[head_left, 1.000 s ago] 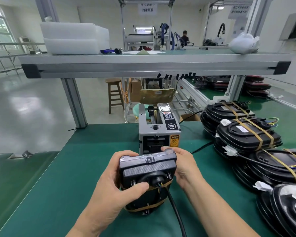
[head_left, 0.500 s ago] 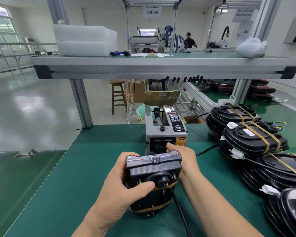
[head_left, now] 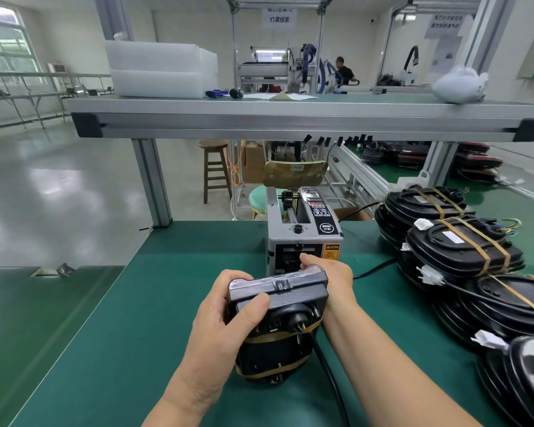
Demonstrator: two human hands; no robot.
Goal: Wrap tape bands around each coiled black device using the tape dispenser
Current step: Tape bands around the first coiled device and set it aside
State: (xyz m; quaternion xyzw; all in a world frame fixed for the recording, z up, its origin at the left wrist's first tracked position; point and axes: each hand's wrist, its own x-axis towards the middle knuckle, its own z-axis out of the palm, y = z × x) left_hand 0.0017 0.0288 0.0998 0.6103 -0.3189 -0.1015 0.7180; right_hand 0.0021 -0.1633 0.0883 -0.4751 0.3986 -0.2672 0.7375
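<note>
now | my left grip (head_left: 228,315) clasps the black taped device (head_left: 276,322) | right grip (head_left: 330,272) at the grey tape dispenser (head_left: 302,232) slot, closure unclear | green table (head_left: 136,334)

One tape dispenser (head_left: 302,232), one held black device (head_left: 278,322), two hands, one wooden stool (head_left: 215,171).

**One head-worn view, forward and down**

A single wide-angle camera sits on the person's head, looking forward and down over the green workbench (head_left: 111,318). Both forearms enter from the bottom edge, close to the lens. Beyond the bench, the view reaches across the factory floor.
</note>
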